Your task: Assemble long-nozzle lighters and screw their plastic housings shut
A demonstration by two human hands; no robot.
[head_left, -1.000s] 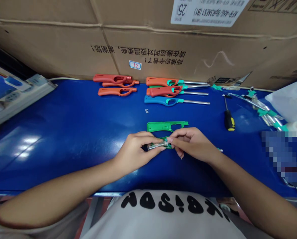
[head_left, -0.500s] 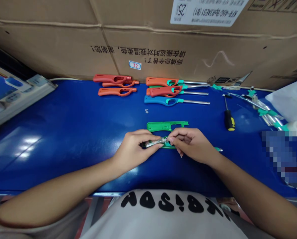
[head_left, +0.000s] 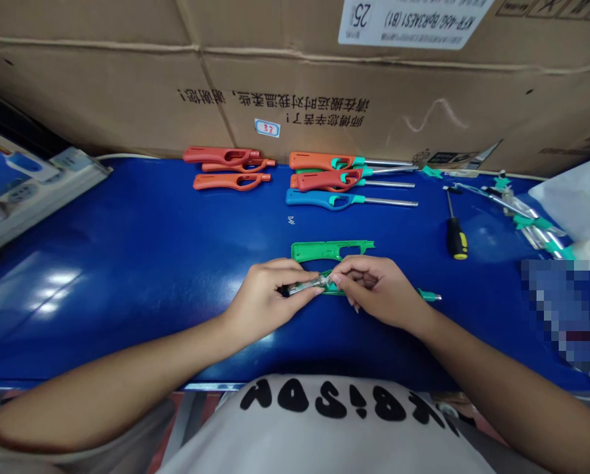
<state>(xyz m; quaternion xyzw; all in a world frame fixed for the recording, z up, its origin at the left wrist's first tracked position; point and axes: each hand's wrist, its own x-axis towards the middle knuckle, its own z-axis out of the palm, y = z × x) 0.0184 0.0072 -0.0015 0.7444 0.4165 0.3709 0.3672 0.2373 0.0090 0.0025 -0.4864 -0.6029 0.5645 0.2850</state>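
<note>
My left hand (head_left: 263,293) is closed, with thumb and fingers pinching a slim clear, silvery lighter fuel tank (head_left: 302,286). My right hand (head_left: 381,289) has thumb and forefinger pressed together at the tank's right end; what they grip there is too small to make out. Beneath both hands lies a green lighter half-shell (head_left: 335,291), largely covered. A teal piece with a metal tip (head_left: 429,296) sticks out to the right of my right hand. Just beyond my hands, another green half-shell (head_left: 315,251) rests with its inner side up.
Several lighters with metal barrels (head_left: 354,200) lie at the back, left of them some orange and red handles (head_left: 230,181). Tiny screws (head_left: 290,220) sit mid-table. A screwdriver (head_left: 455,237) and loose barrel parts (head_left: 536,224) are at right. A cardboard box (head_left: 141,105) walls the back.
My right hand has shifted very slightly left at the tank's end, and more of the teal piece shows beside it. My left hand keeps its hold.
</note>
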